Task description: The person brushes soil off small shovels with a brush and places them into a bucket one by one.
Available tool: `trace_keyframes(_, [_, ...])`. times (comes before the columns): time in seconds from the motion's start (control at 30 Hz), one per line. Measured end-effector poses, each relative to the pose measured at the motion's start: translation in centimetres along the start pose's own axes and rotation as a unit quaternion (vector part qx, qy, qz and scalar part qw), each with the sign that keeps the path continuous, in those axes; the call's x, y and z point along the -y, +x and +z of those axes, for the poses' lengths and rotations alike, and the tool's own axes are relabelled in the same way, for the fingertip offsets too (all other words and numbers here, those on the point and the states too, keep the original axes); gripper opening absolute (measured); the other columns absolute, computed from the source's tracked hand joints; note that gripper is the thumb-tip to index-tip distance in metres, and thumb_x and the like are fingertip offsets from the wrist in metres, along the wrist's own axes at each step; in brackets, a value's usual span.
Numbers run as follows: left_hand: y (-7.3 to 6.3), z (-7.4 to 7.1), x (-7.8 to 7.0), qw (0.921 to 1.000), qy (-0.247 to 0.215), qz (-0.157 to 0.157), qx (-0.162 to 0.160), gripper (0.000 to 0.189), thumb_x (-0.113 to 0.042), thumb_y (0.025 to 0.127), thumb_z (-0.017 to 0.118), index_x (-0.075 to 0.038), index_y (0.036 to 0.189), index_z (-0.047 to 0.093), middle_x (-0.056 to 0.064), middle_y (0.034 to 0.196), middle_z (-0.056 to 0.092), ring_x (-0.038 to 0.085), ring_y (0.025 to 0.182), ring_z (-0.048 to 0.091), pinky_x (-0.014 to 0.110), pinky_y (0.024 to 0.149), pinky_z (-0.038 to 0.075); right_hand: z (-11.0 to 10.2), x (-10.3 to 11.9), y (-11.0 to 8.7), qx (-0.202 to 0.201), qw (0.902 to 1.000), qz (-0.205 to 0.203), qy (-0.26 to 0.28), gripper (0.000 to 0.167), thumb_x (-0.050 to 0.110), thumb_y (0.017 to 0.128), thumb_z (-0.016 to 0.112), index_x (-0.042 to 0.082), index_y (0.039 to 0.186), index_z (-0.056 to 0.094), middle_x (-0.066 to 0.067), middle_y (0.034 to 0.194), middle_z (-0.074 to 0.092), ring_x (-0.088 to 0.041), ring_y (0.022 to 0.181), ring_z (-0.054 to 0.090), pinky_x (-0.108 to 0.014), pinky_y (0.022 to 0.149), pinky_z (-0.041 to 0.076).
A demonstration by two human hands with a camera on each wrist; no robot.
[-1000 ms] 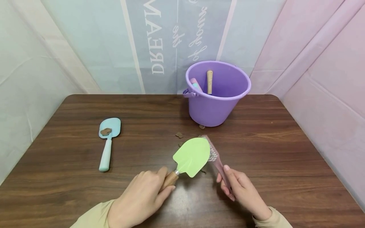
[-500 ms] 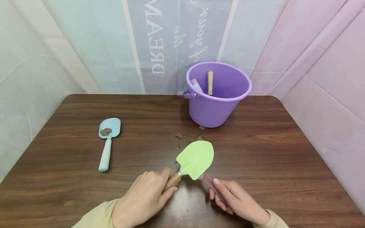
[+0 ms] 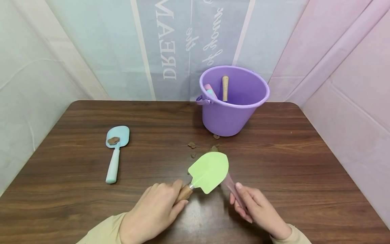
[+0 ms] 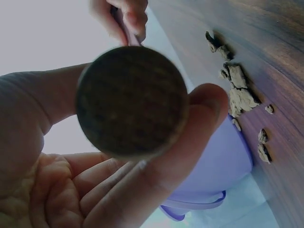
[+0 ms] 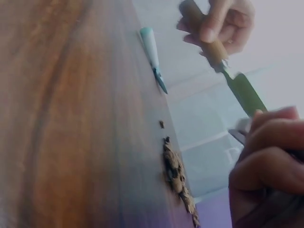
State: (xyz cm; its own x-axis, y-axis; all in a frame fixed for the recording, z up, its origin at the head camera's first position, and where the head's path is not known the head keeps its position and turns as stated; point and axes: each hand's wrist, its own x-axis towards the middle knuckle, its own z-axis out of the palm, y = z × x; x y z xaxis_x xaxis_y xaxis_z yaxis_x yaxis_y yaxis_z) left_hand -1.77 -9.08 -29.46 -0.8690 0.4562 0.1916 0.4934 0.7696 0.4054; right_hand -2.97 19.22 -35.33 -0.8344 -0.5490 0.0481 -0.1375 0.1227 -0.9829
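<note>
In the head view my left hand (image 3: 153, 211) grips the wooden handle of a light green trowel (image 3: 209, 171), holding its blade up over the middle of the table. My right hand (image 3: 259, 208) holds a pink brush (image 3: 236, 193) by the handle; its bristled head is hidden behind the trowel blade. Brown crumbly clods (image 4: 240, 90) lie on the table below, best seen in the left wrist view, where the round end of the trowel handle (image 4: 133, 102) fills the middle. The right wrist view shows the trowel blade (image 5: 247, 95) edge-on, close to my right fingers.
A purple bucket (image 3: 223, 120) at the back right holds a wooden-handled tool (image 3: 225, 88) and a pink-and-blue handle (image 3: 210, 90). On the left lies a light blue trowel (image 3: 113, 166) with a brown clod (image 3: 113, 140) on its blade. Fabric hangs behind the table.
The brush slid left and toward me behind the trowel blade, then partly back to the right and away. The trowel shifted slightly right and nearer to me, showing more clods beyond it.
</note>
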Motion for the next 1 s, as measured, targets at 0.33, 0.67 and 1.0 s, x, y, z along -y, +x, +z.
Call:
trace_keyframes(0.33, [-0.3, 0.1, 0.3, 1.0, 0.002, -0.004, 0.006, 0.029, -0.022, 0.078, 0.077, -0.016, 0.075, 0.048, -0.011, 0.054, 0.038, 0.005, 0.047, 0.039, 0.023, 0.041, 0.028, -0.5, 0.3, 0.1, -0.072, 0.9971, -0.017, 0.018, 0.04, 0.005, 0.105, 0.016, -0.011, 0.086, 0.048, -0.014, 0.053, 0.04, -0.023, 0.035, 0.032, -0.025, 0.03, 0.03])
trace_keyframes(0.67, [-0.4, -0.2, 0.7, 0.9998, -0.004, -0.012, 0.018, 0.027, -0.022, 0.079, 0.077, -0.016, 0.075, 0.051, -0.011, 0.056, 0.037, 0.003, 0.049, 0.038, 0.022, 0.043, 0.031, -0.6, 0.3, 0.1, -0.13, 0.9903, -0.05, -0.007, 0.039, 0.004, 0.105, 0.017, -0.01, 0.087, 0.049, -0.008, 0.054, 0.043, -0.016, 0.037, 0.037, -0.024, 0.032, 0.03])
trace_keyframes(1.0, [0.6, -2.3, 0.8, 0.9997, 0.022, -0.002, -0.011, 0.029, -0.022, 0.08, 0.076, -0.016, 0.073, 0.048, -0.013, 0.054, 0.036, 0.0, 0.048, 0.035, 0.02, 0.043, 0.03, -0.5, 0.5, 0.1, -0.159, 0.9865, -0.03, -0.026, 0.039, 0.005, 0.105, 0.02, -0.009, 0.085, 0.05, -0.01, 0.053, 0.044, -0.016, 0.036, 0.038, -0.027, 0.031, 0.03])
